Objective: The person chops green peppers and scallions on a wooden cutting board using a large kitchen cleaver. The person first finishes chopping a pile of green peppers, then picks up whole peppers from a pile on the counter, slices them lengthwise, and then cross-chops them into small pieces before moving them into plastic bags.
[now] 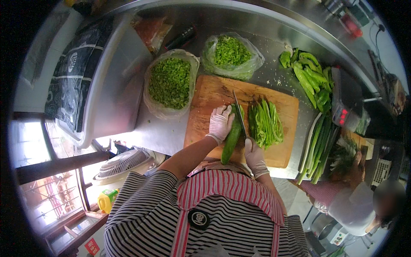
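In a white glove, my left hand (221, 123) presses on the upper part of a long cucumber (231, 138), which lies on a wooden cutting board (205, 93). My gloved right hand (254, 155) grips the handle of a kitchen knife (240, 114); its blade stands along the cucumber's right side, with a green slice edge showing beyond it. Right of the knife, a pile of green pepper strips (268, 123) rests on the board. The contact between blade and cucumber is partly hidden.
Two plastic bags of chopped greens (170, 83) (231, 51) stand behind and left of the board. Whole green peppers (310, 75), scallions (316, 147) and a digital scale (346, 96) are at the right. A large bin (118, 77) stands left; a co-worker (348, 205) is at the right.
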`<state>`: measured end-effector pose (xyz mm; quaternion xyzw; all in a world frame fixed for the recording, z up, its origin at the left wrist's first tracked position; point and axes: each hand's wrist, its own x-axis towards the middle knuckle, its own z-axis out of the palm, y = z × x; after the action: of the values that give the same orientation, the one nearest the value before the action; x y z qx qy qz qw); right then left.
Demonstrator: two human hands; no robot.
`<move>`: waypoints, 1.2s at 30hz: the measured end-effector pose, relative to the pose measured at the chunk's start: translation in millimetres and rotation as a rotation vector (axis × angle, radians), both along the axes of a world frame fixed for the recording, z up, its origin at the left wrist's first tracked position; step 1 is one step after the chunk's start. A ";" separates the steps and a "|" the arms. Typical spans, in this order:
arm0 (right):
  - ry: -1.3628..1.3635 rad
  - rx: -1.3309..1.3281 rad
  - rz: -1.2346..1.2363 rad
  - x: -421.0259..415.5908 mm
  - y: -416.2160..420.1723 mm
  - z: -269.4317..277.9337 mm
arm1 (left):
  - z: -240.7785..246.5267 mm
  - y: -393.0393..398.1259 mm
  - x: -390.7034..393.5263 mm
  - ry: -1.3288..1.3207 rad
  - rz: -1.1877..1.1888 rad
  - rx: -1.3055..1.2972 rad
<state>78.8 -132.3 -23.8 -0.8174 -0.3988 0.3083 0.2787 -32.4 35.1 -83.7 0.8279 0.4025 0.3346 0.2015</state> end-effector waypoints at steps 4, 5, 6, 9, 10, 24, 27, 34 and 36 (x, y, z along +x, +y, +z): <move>0.082 0.059 -0.045 5.7 -1.5 -5.1 | 1.9 0.9 0.5 -0.005 -0.002 0.020; 0.110 0.069 -0.044 7.5 -4.8 -4.5 | 0.7 2.0 1.3 0.001 -0.002 0.019; 0.128 0.069 -0.032 4.3 -6.6 9.7 | 0.1 3.8 0.7 0.005 0.010 0.025; 0.203 0.071 0.001 1.6 -16.8 26.2 | -0.7 2.5 1.4 0.011 0.018 0.026; 0.183 0.058 0.014 0.2 -19.4 29.4 | 0.9 2.2 1.4 0.008 0.019 0.025; 0.130 -0.078 -0.047 -4.8 7.6 -0.7 | -16.8 0.7 2.2 0.089 0.042 0.137; 0.118 0.077 -0.047 2.7 0.0 -15.6 | -10.4 0.5 5.4 0.046 0.054 0.131; 0.249 0.111 0.011 -6.4 -24.5 20.5 | -12.2 1.5 1.5 -0.065 0.052 0.123; 0.210 0.094 0.040 -9.1 -29.8 21.2 | -10.4 1.5 2.6 -0.058 0.048 0.132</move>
<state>69.7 -162.1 -2.6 -0.7587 -0.3975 0.3786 0.3508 -29.8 36.6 -94.1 0.8196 0.3931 0.3890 0.1502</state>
